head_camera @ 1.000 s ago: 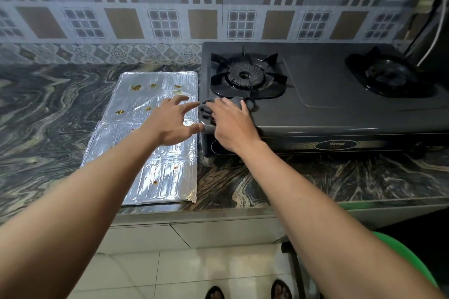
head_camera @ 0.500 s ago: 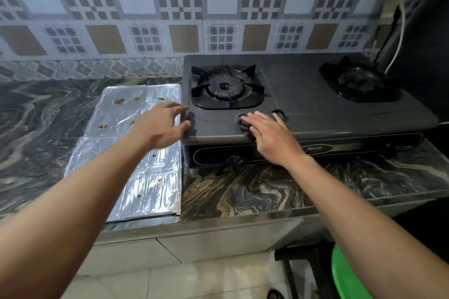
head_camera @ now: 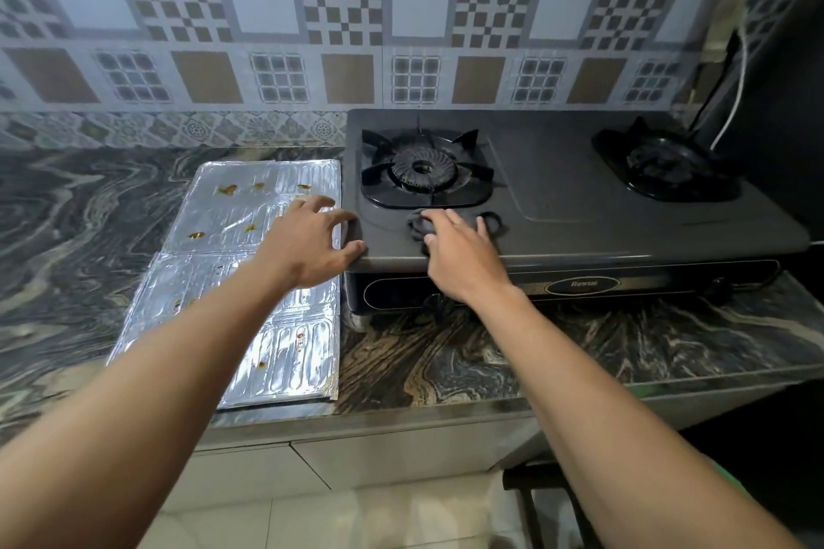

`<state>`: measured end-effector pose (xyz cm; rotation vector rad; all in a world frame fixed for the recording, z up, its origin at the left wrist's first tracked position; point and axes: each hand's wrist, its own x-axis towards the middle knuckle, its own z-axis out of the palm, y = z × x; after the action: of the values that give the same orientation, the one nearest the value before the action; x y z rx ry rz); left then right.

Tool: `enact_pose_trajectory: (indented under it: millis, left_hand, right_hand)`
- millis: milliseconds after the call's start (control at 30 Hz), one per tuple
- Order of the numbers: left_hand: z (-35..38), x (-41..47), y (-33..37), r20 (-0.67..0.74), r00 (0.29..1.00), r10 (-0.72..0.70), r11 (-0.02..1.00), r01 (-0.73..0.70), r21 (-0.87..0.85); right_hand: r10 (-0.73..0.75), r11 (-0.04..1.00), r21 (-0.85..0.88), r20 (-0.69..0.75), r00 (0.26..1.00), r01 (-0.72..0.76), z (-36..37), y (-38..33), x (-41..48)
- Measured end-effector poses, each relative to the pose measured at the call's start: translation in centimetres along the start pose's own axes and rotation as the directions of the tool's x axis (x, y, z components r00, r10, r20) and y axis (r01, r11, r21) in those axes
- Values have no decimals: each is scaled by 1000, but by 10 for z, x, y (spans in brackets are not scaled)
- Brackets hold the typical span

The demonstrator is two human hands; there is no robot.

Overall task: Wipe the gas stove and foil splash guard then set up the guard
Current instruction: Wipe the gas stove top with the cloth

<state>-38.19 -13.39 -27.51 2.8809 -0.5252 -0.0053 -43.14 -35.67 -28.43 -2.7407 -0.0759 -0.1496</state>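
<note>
The black two-burner gas stove (head_camera: 557, 192) sits on the marble counter. To its left the foil splash guard (head_camera: 249, 210) lies flat and unfolded, marked with brown grease spots. My left hand (head_camera: 307, 245) rests on the stove's front-left corner, fingers spread and thumb on the edge. My right hand (head_camera: 459, 254) presses a dark cloth (head_camera: 417, 225) onto the stove top, just in front of the left burner (head_camera: 423, 169). Its fingers lie fairly straight over the cloth. Most of the cloth is hidden under that hand.
The right burner (head_camera: 669, 165) stands near a dark appliance, and a white cable (head_camera: 740, 71) hangs at the far right. A tiled wall rises straight behind the stove. Bare marble counter (head_camera: 446, 352) runs in front of the stove and left of the foil.
My left hand has moved off the foil onto the stove's front-left corner. My right hand slid the cloth rightward along the stove's front, then back toward the left burner.
</note>
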Motion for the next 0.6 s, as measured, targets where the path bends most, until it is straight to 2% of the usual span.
enact_pose_trajectory:
  millis: [133,300,400,600]
  left_hand:
    - [2,-3,0,1,1000,-27,999,27,-45]
    - [1,-5,-1,19,999,-37,995,38,-88]
    - [-1,-4,-2,27,999,-36,996,38,-86]
    - [1,-7,4,1,996,-88,989,88,-121]
  right_hand:
    - [-63,997,54,46,997,60,14,-38,8]
    - [-127,983,140,63,990,117,9,-46,5]
    - [-100,981,179,111,989,79,-6,-31,-2]
    - [-8,990,142,83,997,-4,-3,-18,4]
